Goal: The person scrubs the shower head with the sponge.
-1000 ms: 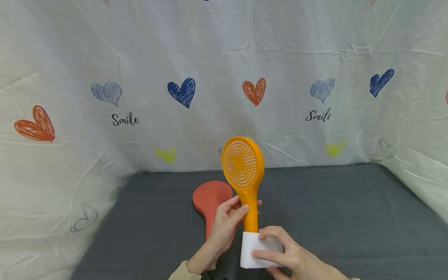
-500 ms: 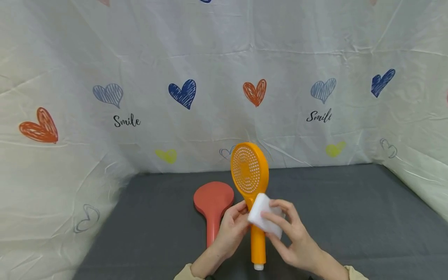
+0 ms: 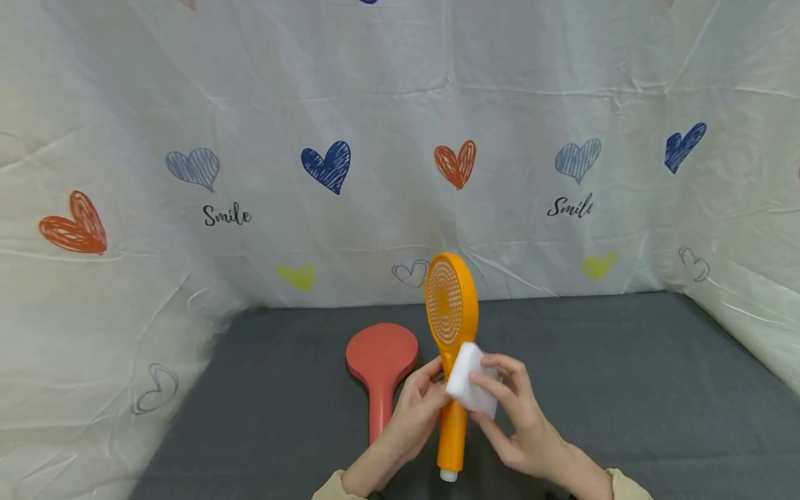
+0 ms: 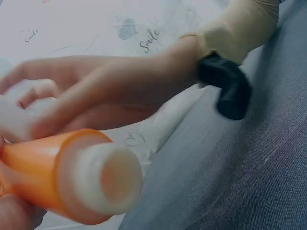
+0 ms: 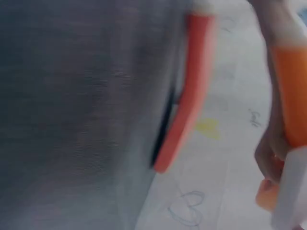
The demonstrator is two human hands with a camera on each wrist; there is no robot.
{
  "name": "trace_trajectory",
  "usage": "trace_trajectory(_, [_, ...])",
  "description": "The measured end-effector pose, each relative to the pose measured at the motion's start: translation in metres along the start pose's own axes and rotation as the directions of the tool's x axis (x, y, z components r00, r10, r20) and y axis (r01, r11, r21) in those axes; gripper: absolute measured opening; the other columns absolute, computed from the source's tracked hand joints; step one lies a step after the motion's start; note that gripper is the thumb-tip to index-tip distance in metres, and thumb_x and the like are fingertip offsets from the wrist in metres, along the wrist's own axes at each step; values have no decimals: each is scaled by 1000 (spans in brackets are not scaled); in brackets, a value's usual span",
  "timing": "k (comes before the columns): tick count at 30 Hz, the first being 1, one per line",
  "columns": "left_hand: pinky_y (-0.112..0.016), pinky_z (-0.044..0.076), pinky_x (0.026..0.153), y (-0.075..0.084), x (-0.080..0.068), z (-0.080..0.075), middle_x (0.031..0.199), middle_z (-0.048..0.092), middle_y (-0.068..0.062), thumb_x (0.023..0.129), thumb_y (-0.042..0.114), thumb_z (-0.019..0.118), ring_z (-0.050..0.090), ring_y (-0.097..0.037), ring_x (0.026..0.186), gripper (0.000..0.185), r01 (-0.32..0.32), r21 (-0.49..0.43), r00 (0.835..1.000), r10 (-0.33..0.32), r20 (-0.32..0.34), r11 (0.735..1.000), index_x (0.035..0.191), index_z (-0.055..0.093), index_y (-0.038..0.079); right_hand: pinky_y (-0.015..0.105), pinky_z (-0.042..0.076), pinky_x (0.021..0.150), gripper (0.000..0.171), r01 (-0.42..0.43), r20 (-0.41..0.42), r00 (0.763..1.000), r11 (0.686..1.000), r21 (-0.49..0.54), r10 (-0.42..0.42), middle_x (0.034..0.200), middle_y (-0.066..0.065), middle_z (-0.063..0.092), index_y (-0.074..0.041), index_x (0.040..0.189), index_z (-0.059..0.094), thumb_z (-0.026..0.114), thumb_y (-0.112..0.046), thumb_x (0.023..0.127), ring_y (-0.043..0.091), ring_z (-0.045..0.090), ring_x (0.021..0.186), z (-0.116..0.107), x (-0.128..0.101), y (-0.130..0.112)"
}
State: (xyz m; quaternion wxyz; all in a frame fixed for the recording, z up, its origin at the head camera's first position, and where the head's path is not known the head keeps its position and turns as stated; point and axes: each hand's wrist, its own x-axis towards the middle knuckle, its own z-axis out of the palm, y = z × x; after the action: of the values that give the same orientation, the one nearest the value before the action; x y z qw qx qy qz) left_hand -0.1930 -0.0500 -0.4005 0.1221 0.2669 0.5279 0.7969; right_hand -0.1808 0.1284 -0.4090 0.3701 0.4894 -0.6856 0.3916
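Gripping: left hand [image 3: 417, 406] holds orange shower head [image 3: 451, 305] (upright) | right hand [image 3: 519, 423] pinches white sponge [image 3: 465, 378] against it

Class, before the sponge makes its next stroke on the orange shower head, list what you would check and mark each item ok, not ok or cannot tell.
1. Left hand grips the orange shower head at its neck: ok.
2. Right hand pinches the white sponge: ok.
3. Sponge touches the orange shower head just below the perforated face: ok.
4. Shower head held upright, clear of the grey cloth: ok.
5. Red shower head lies flat to the left, apart from both hands: ok.
6. Sponge wet or dry: cannot tell.
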Motion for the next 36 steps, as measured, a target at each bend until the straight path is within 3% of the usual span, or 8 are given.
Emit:
trace_trajectory(6, [-29,46,89,0,0,0,121,47,-11,96,7,49,55,-20,98,47,22,8,1000,-22,-11,1000,138,33,-7,21,37,90,48,-150,-170,976,987,-60,138,118,32,33,9,126,45,55,-25,94,27,38,109,0,32,-8])
trace_trajectory(12, [-30,46,90,1,1,-4,126,47,-13,98,5,44,55,-19,101,47,-9,7,1000,9,-20,1000,139,28,-10,25,41,82,49,-238,-24,971,971,-7,238,125,23,35,3,132,44,58,-22,93,25,39,108,6,3,-3])
trace_trajectory(19, [-30,47,88,3,3,-11,116,57,-10,98,7,43,55,-19,99,41,-62,24,996,63,-70,998,135,35,-12,25,41,92,41,-28,266,963,999,-26,34,131,20,32,-4,130,51,56,-23,93,25,37,116,3,-30,-12])
trace_trajectory(22, [-30,47,88,2,3,-10,118,55,-10,99,8,42,55,-19,98,42,-52,7,998,52,-33,999,135,34,-11,25,38,94,39,-10,207,978,999,-54,21,130,22,34,-4,128,52,54,-24,94,28,38,115,2,-24,-6])
trace_trajectory(27, [-30,46,90,0,1,-6,126,48,-11,99,6,40,55,-17,99,43,-13,-28,999,14,51,1000,138,30,-11,28,36,87,46,-152,-6,988,984,-93,153,128,24,33,-1,131,48,53,-30,95,31,38,113,3,-2,9])
trace_trajectory(30, [-31,46,91,0,0,-5,128,48,-11,100,6,39,55,-18,102,44,-21,-34,997,23,73,999,138,29,-12,28,36,87,47,-153,-12,988,985,-76,153,129,25,32,0,131,48,52,-29,95,31,37,113,4,1,9])
trace_trajectory(33, [-31,47,90,1,1,-8,122,53,-9,100,7,39,56,-17,101,42,-44,-32,998,45,43,999,136,30,-14,28,38,92,41,-61,108,992,995,-73,69,129,24,33,-2,130,50,52,-25,95,30,37,116,3,-5,1])
trace_trajectory(36, [-32,48,88,3,2,-12,115,59,-7,100,8,39,58,-18,97,40,-64,-27,998,64,-2,998,133,34,-14,29,37,99,35,51,272,962,998,-43,-37,130,20,36,-5,129,53,47,-20,97,30,35,120,0,-13,-8])
